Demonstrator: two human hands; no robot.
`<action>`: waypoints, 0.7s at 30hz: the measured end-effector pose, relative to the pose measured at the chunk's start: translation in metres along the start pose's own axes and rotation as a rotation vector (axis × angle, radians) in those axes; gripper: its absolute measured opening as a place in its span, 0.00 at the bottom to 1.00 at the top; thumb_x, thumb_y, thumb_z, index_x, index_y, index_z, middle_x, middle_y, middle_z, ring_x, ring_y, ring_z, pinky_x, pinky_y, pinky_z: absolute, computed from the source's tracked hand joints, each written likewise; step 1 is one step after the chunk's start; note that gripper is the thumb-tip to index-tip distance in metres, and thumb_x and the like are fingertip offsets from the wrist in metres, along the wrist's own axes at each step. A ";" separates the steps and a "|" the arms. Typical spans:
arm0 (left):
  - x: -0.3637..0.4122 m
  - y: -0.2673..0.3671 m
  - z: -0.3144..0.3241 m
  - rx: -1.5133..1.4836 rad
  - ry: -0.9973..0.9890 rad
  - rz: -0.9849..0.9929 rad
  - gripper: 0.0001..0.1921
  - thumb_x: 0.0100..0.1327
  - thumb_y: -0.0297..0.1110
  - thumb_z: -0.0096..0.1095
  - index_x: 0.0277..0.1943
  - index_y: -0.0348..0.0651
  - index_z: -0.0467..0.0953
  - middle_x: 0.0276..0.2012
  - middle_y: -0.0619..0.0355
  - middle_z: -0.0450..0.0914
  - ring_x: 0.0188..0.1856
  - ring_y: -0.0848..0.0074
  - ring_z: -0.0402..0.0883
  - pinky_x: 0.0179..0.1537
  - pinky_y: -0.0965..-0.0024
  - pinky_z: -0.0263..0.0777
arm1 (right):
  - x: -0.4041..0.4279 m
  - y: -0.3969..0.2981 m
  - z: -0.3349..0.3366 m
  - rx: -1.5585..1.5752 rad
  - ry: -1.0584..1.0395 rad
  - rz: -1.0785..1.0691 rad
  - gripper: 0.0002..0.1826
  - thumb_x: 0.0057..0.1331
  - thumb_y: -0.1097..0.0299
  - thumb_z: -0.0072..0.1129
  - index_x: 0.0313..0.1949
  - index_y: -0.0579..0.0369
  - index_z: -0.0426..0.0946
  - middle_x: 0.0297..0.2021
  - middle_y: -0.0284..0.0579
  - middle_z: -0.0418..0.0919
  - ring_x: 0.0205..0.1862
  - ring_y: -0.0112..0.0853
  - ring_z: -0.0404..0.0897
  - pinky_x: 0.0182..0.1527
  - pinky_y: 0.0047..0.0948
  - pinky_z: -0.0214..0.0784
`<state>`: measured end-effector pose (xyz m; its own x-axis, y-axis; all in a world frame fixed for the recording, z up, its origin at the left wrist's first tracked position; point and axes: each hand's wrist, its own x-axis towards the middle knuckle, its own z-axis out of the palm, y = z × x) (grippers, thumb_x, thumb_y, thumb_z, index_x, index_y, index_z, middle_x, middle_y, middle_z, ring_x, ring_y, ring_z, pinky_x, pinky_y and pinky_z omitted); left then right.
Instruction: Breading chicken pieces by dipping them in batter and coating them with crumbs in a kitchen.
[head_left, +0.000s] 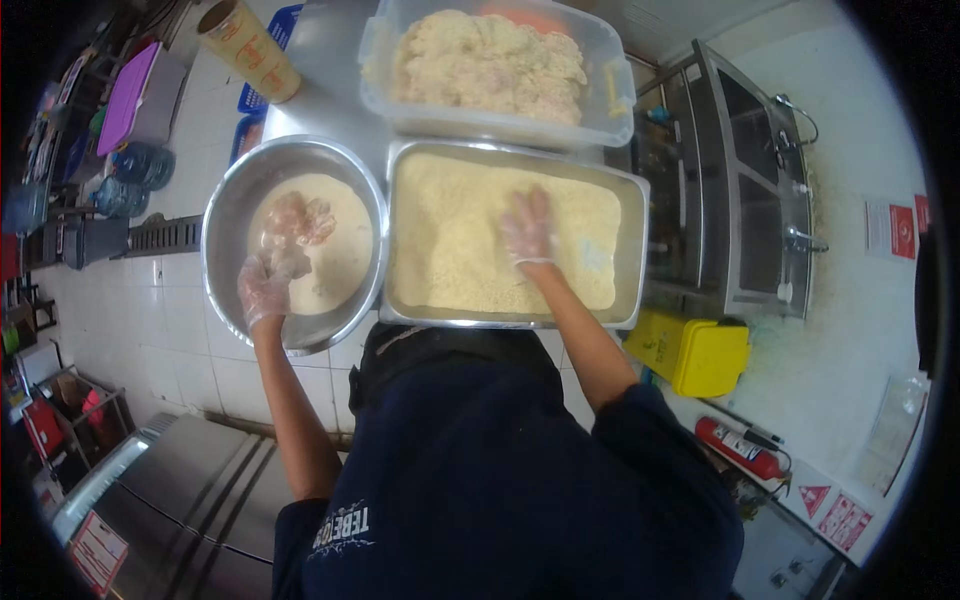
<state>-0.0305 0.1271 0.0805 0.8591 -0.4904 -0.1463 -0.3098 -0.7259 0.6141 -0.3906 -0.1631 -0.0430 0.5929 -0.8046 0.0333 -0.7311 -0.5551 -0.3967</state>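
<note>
My left hand (268, 289), in a clear plastic glove, is over the left side of a round steel bowl (221, 225) of pale batter (337, 262). Pieces of raw meat (300, 217), probably chicken, lie in the batter just beyond its fingers; whether the fingers grip any cannot be told. My right hand (531, 225), gloved too and slightly blurred, rests palm down with fingers apart on pale yellow flour or breading (457, 225) in a rectangular steel tray (517, 324). Beyond the tray, a clear plastic tub (502, 129) holds a heap of coated pieces (487, 67).
A tall printed paper cup (255, 56) stands beyond the bowl, near blue plastic baskets (247, 135) at the table's left edge. Right of the table are a steel sink unit (757, 187) and a yellow lidded bin (705, 356). A fire extinguisher (742, 448) is at lower right.
</note>
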 end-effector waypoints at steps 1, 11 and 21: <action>-0.001 0.001 -0.001 0.003 0.028 0.006 0.09 0.60 0.28 0.72 0.40 0.34 0.81 0.31 0.57 0.83 0.34 0.77 0.79 0.38 0.69 0.74 | -0.001 0.023 -0.005 0.209 0.102 0.025 0.30 0.77 0.48 0.47 0.71 0.49 0.69 0.73 0.62 0.61 0.77 0.52 0.56 0.77 0.53 0.45; 0.000 -0.001 0.005 0.009 0.005 -0.005 0.19 0.56 0.36 0.73 0.44 0.29 0.82 0.38 0.40 0.84 0.40 0.55 0.84 0.44 0.56 0.74 | -0.026 -0.011 -0.061 0.947 -0.534 0.598 0.28 0.67 0.82 0.59 0.67 0.67 0.69 0.52 0.58 0.84 0.46 0.40 0.87 0.41 0.32 0.81; 0.015 0.001 0.012 -0.130 -0.037 0.037 0.18 0.59 0.39 0.72 0.43 0.29 0.82 0.39 0.39 0.85 0.39 0.54 0.84 0.44 0.55 0.74 | -0.009 -0.032 -0.172 0.638 -0.513 0.500 0.33 0.64 0.84 0.60 0.69 0.65 0.66 0.49 0.53 0.85 0.48 0.34 0.86 0.53 0.29 0.76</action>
<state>-0.0221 0.1135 0.0695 0.8316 -0.5351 -0.1489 -0.2836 -0.6396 0.7145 -0.4305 -0.1741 0.1277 0.4483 -0.6426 -0.6214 -0.7081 0.1689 -0.6856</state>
